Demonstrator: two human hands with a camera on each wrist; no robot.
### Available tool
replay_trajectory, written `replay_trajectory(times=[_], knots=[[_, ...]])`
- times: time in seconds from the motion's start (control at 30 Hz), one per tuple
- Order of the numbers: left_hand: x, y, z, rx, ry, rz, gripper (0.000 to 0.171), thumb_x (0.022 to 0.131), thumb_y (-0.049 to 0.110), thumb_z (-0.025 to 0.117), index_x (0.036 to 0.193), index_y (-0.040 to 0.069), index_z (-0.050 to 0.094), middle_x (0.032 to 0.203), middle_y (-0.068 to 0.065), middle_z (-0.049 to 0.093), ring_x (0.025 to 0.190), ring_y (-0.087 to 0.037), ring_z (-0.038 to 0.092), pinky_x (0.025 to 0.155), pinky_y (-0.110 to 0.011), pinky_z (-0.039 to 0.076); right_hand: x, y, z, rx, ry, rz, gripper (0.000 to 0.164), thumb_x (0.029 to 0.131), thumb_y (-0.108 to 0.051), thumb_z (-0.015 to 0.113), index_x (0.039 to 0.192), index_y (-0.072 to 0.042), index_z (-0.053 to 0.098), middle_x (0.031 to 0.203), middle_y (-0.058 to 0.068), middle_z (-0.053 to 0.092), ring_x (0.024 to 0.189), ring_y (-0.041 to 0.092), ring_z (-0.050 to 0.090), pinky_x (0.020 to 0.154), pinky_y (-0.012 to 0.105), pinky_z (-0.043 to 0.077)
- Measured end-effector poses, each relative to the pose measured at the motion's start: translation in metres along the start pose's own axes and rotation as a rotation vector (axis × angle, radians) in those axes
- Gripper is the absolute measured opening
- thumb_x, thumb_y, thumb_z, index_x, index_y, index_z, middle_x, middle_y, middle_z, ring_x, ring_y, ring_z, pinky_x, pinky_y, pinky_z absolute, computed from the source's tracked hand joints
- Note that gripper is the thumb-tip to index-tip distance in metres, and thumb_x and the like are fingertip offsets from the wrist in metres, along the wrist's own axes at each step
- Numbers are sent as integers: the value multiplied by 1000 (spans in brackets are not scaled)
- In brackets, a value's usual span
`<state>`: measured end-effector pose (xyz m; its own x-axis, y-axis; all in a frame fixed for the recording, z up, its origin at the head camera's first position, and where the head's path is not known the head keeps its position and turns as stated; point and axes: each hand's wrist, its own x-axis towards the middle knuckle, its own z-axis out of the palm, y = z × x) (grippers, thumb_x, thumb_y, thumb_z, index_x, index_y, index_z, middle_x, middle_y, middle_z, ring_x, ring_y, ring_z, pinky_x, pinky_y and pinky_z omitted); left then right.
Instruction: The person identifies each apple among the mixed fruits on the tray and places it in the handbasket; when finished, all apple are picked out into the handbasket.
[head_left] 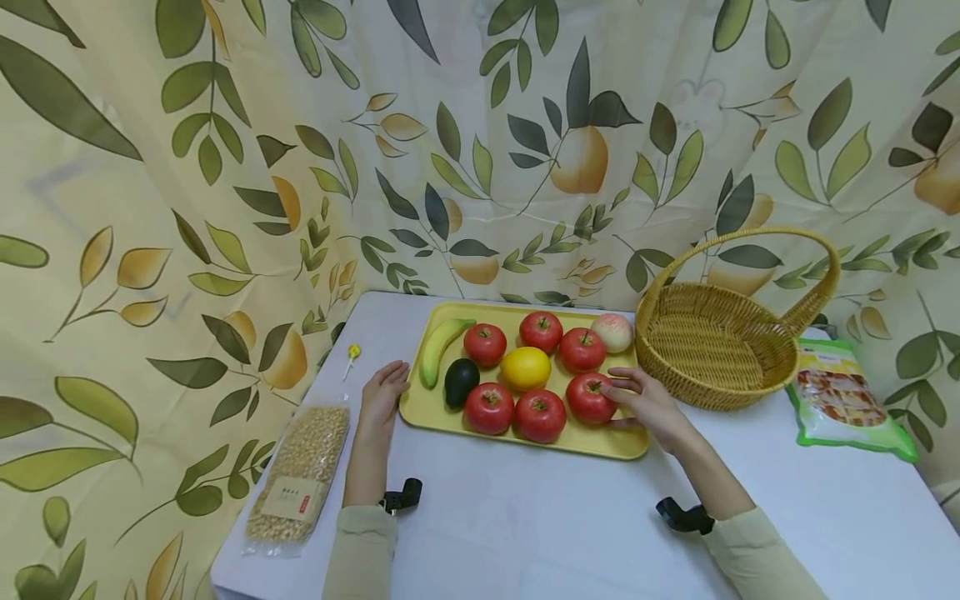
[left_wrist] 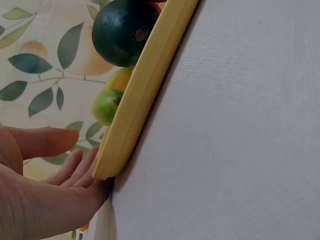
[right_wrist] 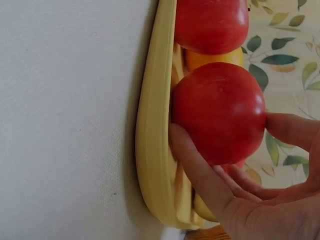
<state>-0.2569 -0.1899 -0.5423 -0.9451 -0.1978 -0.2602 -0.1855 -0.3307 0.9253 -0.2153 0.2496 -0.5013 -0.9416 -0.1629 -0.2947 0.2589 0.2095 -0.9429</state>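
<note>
A yellow tray (head_left: 450,421) holds several red apples, a yellow lemon (head_left: 525,368), a banana (head_left: 441,350), a dark avocado (head_left: 461,382) and a peach (head_left: 612,332). My right hand (head_left: 651,410) is at the tray's right end, its thumb and fingers around the nearest apple (right_wrist: 220,114), which sits inside the rim. In the head view that apple (head_left: 589,398) is partly covered by the fingers. At the tray's left end is my left hand (head_left: 381,396), fingers loosely extended against the outer rim. The left wrist view shows nothing between its thumb and fingers (left_wrist: 85,167).
A wicker basket (head_left: 716,337) with a tall handle stands right of the tray, close to it. Beyond it lies a green-edged food packet (head_left: 843,392). On the left are a bag of beans (head_left: 303,467) and a yellow lollipop (head_left: 353,352). A patterned curtain (head_left: 465,150) hangs behind.
</note>
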Motion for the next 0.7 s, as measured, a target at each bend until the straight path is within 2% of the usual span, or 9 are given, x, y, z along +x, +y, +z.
replay_trajectory(times=[0.53,0.7], knots=[[2,-1,-1,-13,1,-12,58,98,-17,50,154,-11,37,156,-29,45,148,-34,44,122,-36,39,0,2,0,60,22,24,72,107,-30,60,160,5,24,154,33,35,141,49,42,93,53,61],[-1,-1,0,-12,-6,-13,59,97,-19,45,154,-12,36,156,-29,44,148,-35,42,123,-38,37,0,3,1,47,42,27,73,107,-32,59,159,6,26,152,33,38,139,46,46,91,52,62]])
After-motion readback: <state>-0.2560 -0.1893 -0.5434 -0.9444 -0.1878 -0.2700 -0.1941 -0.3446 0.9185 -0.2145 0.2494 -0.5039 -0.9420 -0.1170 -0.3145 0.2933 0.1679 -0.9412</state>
